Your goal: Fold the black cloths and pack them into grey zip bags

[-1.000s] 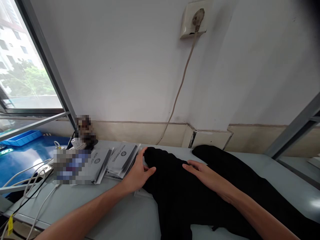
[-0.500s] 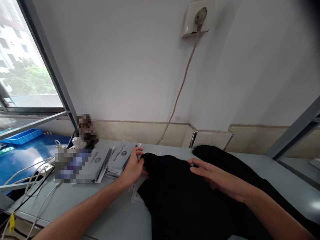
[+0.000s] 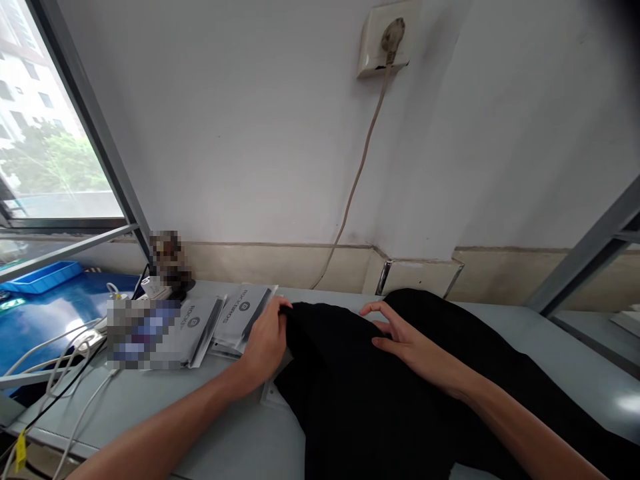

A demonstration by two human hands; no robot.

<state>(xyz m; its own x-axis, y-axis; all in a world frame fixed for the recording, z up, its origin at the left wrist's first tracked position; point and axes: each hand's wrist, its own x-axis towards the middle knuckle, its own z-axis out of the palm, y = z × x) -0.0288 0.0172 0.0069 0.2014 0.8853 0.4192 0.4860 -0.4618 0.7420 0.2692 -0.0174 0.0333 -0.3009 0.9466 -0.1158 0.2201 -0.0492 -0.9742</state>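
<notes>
A black cloth item, perhaps a garment, lies spread over the grey table in front of me. My left hand is closed on its upper left edge, the fingers folded round the fabric. At the upper edge, my right hand rests on or just above the cloth, thumb and fingers apart. Another stretch of black fabric runs behind my right forearm; whether it is the same piece I cannot tell. Beneath the cloth's left side, part of a clear plastic bag shows.
Flat grey packages in clear plastic lie left of my left hand. White cables and a power strip are at the far left, beside a blue tray. A cord hangs from a wall socket behind the table.
My left hand has closed more tightly round the cloth's edge. My right hand has shifted slightly left and up, its index finger lifting away from the thumb. The upper edge of the cloth has straightened.
</notes>
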